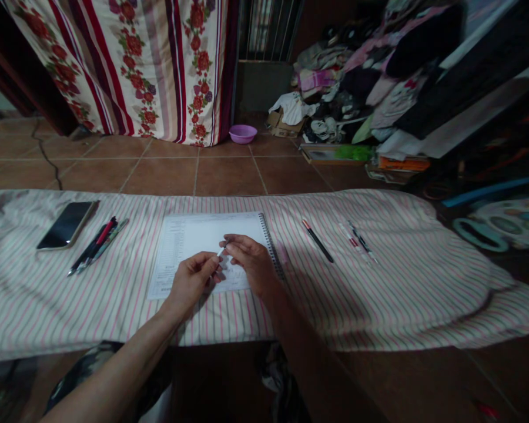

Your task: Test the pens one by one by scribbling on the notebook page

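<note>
My left hand (194,277) and my right hand (250,261) meet over a spiral notebook (189,235) that lies open on a striped cloth (379,276). Both hands are closed in a pinch on a thin white pen (221,251), one at each end. Only a short stretch of the pen shows between the fingers. The notebook page carries a printed table down its left side.
A dark phone (67,225) and several pens (97,244) lie left of the notebook. A black pen (317,240) and more pens (358,238) lie to its right. Behind are a tiled floor, a flowered curtain (136,64), a purple bowl (242,134) and a pile of clothes (361,76).
</note>
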Demonstrator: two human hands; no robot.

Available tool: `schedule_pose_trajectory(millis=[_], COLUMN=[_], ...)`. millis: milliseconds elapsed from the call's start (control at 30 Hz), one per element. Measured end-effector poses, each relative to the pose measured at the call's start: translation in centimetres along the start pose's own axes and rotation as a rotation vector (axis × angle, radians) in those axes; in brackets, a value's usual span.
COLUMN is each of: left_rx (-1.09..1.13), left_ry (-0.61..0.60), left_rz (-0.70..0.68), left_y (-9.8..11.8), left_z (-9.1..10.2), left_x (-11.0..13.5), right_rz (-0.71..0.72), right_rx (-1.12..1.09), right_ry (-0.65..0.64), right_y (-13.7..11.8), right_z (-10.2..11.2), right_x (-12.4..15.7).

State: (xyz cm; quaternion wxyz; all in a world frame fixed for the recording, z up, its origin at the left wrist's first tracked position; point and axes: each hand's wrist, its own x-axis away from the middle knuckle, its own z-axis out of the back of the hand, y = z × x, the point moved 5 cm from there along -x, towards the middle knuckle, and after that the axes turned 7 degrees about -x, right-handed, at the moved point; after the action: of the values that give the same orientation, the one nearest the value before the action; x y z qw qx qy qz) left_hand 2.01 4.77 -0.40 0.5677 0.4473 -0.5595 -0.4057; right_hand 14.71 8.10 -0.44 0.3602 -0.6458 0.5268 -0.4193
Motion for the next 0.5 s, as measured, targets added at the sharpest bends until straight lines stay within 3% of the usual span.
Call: schedule_pose_trajectory(millis=[300, 500], left_rx=[0.004, -0.005], left_ry=[0.002, 0.002], left_rz=[-0.001, -0.003], left_y=[-0.1, -0.3], left_z=[0.1, 0.2], left_x=[-0.1, -0.2], right_rz=[0.019, 0.115], right_rx=[-0.069, 0.014], right_ry=[0.100, 0.161], right_y=[0.0, 0.1], right_z=[1.0, 2.0], right_x=[-0.2, -0.7])
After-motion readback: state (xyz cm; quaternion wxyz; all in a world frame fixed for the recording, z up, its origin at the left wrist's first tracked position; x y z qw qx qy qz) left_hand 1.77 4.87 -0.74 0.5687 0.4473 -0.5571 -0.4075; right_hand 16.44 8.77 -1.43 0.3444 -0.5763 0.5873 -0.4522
